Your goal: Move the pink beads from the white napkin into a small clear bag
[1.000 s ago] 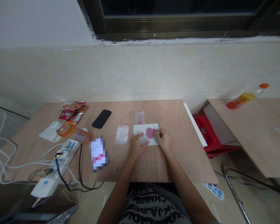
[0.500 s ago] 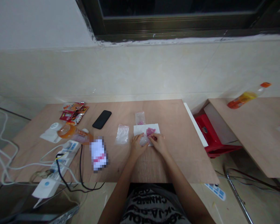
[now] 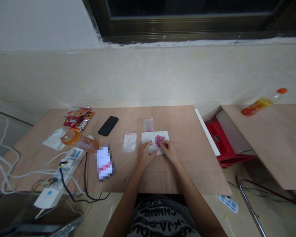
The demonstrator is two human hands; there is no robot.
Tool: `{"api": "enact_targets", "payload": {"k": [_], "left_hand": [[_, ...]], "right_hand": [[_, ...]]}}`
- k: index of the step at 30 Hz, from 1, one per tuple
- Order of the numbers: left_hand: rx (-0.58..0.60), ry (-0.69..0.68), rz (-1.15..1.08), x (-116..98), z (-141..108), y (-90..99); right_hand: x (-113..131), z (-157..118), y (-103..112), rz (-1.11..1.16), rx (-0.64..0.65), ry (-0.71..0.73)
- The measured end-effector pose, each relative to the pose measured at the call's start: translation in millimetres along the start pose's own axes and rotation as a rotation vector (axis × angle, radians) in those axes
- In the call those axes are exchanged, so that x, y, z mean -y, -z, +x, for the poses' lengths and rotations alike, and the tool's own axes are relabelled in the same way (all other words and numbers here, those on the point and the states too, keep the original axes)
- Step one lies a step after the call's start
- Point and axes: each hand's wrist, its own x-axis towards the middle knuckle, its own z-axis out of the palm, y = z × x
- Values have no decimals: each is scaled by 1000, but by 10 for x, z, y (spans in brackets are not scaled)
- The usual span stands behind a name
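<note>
On a wooden table (image 3: 182,121), a small zip bag (image 3: 148,125) holding a few pink beads lies just behind a white paper sheet (image 3: 155,135) heaped with more pink beads (image 3: 159,140). The left hand (image 3: 145,154), half curled, rests against a clear plastic bag (image 3: 152,149) on the sheet. The right hand (image 3: 171,152) has its fingertips (image 3: 163,144) pinched together at the beads; whether they grip any cannot be told.

- On the grey T-shirt (image 3: 161,219), I can make out block letters that look like "CHNMR"; the lines below are too warped to read.
- The snack packets (image 3: 78,118) carry print too small for me to read.
- The pixelated white item (image 3: 104,163) shows no legible text.
</note>
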Motion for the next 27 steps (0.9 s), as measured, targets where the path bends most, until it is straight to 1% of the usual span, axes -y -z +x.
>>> {"api": "enact_targets", "payload": {"k": [3, 6, 8, 14, 19, 27], "left_hand": [[-6, 1, -20, -18, 5, 11], [-11, 0, -32, -22, 7, 13], [-15, 3, -31, -16, 5, 9], [-10, 15, -15, -12, 5, 10], [-2, 20, 0, -4, 5, 7], [-1, 4, 4, 10, 5, 2]], "right_hand": [[-62, 45, 54, -89, -108, -39], [-125, 115, 103, -197, -151, -52], [-162, 169, 123, -277, -142, -45], [-243, 290, 115, -440, -49, 13], [-265, 315, 110, -450, -38, 6], [-263, 299, 126, -432, -60, -14]]}}
